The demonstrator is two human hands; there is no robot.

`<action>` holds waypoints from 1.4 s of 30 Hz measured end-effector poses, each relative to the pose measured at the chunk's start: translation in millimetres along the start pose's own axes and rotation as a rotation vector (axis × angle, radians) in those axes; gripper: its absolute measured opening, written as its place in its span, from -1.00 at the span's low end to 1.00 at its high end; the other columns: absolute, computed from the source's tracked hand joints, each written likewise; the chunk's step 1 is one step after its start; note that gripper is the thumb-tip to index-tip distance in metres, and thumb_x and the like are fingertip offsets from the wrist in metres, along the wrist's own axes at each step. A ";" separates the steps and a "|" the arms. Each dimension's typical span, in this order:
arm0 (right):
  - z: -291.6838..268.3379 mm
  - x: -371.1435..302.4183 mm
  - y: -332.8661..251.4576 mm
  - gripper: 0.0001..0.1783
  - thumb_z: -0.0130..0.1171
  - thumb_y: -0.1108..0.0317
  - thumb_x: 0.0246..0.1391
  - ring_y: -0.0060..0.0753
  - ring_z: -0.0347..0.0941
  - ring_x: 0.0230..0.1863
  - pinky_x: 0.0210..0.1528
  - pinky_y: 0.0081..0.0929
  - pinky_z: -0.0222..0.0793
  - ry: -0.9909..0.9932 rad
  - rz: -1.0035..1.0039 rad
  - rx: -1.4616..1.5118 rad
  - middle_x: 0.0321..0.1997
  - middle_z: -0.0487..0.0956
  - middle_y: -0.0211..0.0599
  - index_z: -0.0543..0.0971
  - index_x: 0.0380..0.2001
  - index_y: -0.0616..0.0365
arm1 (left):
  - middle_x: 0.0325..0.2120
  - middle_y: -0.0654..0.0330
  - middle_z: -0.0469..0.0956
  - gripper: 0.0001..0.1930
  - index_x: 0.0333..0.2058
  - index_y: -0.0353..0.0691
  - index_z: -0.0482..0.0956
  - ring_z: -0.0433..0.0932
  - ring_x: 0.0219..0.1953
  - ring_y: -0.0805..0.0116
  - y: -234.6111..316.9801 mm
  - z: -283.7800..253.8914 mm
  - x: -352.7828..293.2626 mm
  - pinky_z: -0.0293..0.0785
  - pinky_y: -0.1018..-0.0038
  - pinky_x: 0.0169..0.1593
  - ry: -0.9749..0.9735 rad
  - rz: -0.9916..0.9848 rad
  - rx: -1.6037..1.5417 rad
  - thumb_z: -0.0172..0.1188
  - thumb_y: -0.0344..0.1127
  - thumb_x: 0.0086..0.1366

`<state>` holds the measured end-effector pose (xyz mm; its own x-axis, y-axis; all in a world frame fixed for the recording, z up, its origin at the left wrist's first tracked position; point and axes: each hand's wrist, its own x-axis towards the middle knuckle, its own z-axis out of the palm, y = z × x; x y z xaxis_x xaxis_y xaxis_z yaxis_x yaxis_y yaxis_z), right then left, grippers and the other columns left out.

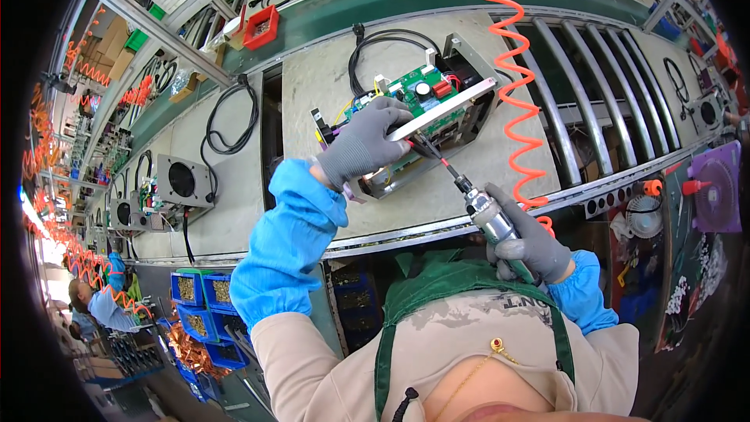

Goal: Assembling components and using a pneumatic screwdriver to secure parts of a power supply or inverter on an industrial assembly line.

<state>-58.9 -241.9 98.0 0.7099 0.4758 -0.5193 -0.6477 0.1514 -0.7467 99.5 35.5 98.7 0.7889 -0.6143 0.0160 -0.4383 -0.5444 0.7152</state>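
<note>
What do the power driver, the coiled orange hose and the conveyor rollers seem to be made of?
Power driver: probably metal in the barrel, smooth and silvery with bright highlights.
Coiled orange hose: likely glossy flexible plastic, judging by its even colour and springy loops; rubber is possible.
Conveyor rollers: apparently polished metal, silver with bright lengthwise streaks; solid or plated can't be told.

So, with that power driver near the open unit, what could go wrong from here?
The power driver points close to the left hand, so a slip might catch the glove. A stray bit could also scratch the exposed green circuit board. And the orange coiled hose hangs near the right hand, where it might snag.
</note>
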 end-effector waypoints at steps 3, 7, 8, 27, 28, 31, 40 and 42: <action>5.2 -2.1 1.5 0.06 0.13 0.56 -0.23 -0.47 0.44 -0.61 -0.57 -0.54 0.39 0.006 -0.012 -0.031 -0.11 0.41 -0.10 -0.11 0.37 -0.06 | -0.08 0.02 0.42 -0.57 -0.11 -0.34 0.52 0.41 0.02 0.11 0.9 5.8 -3.0 0.33 0.38 0.12 0.084 -0.032 0.061 0.21 -0.42 -0.04; 8.6 -1.1 6.9 0.06 0.14 0.53 -0.22 -0.47 0.44 -0.58 -0.54 -0.54 0.42 -0.010 -0.026 0.018 -0.04 0.37 -0.12 -0.11 0.37 -0.05 | -0.08 0.02 0.42 -0.57 -0.11 -0.34 0.52 0.42 0.02 0.11 2.0 6.8 -0.3 0.34 0.39 0.12 0.065 -0.049 0.045 0.20 -0.42 -0.04; 10.0 -0.5 8.6 0.06 0.15 0.53 -0.22 -0.47 0.43 -0.57 -0.53 -0.54 0.43 0.001 -0.048 0.013 -0.01 0.36 -0.12 -0.10 0.37 -0.05 | -0.07 0.02 0.41 -0.57 -0.11 -0.34 0.52 0.42 0.01 0.11 1.3 7.6 0.1 0.35 0.39 0.11 0.071 -0.051 0.048 0.20 -0.42 -0.04; 27.2 -2.1 9.2 0.02 0.14 0.53 -0.20 -0.50 0.42 -0.49 -0.51 -0.55 0.46 0.084 -0.026 -0.049 0.07 0.30 -0.15 -0.06 0.37 -0.10 | -0.12 0.02 0.43 -0.59 -0.14 -0.35 0.50 0.43 -0.04 0.09 -1.7 10.5 0.9 0.36 0.37 0.08 0.077 -0.038 0.065 0.20 -0.41 -0.06; 26.9 -1.7 10.3 0.02 0.14 0.52 -0.20 -0.51 0.42 -0.50 -0.51 -0.56 0.46 0.083 -0.028 -0.052 0.07 0.30 -0.14 -0.06 0.37 -0.09 | -0.12 0.02 0.43 -0.59 -0.14 -0.35 0.50 0.43 -0.04 0.09 -1.4 10.6 0.5 0.36 0.37 0.08 0.078 -0.037 0.065 0.20 -0.41 -0.06; 27.8 -2.0 10.6 0.02 0.14 0.51 -0.19 -0.51 0.42 -0.52 -0.51 -0.57 0.45 0.082 -0.029 -0.066 0.07 0.30 -0.12 -0.07 0.37 -0.09 | -0.13 0.01 0.40 -0.66 -0.20 -0.34 0.52 0.47 -0.09 0.07 -0.7 11.8 0.4 0.41 0.35 0.03 0.089 -0.024 0.100 0.20 -0.37 -0.02; 28.6 -2.9 13.4 0.04 0.16 0.50 -0.20 -0.51 0.43 -0.54 -0.51 -0.55 0.44 0.094 -0.052 -0.067 0.07 0.31 -0.10 -0.08 0.37 -0.07 | -0.12 0.01 0.40 -0.67 -0.20 -0.32 0.53 0.45 -0.06 0.08 -1.3 13.7 2.0 0.39 0.34 0.05 0.112 0.000 0.086 0.20 -0.39 -0.02; 30.3 -2.7 13.3 0.04 0.16 0.51 -0.20 -0.50 0.43 -0.54 -0.50 -0.55 0.44 0.089 -0.072 -0.050 0.07 0.31 -0.10 -0.08 0.37 -0.07 | -0.11 0.02 0.42 -0.63 -0.15 -0.35 0.51 0.43 -0.04 0.12 0.1 13.8 3.5 0.36 0.37 0.06 0.107 0.009 0.103 0.20 -0.44 -0.01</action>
<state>-77.8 -215.0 102.0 0.7773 0.3860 -0.4969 -0.5812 0.1381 -0.8019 96.3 25.5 89.1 0.8239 -0.5578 0.1007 -0.4832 -0.5983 0.6391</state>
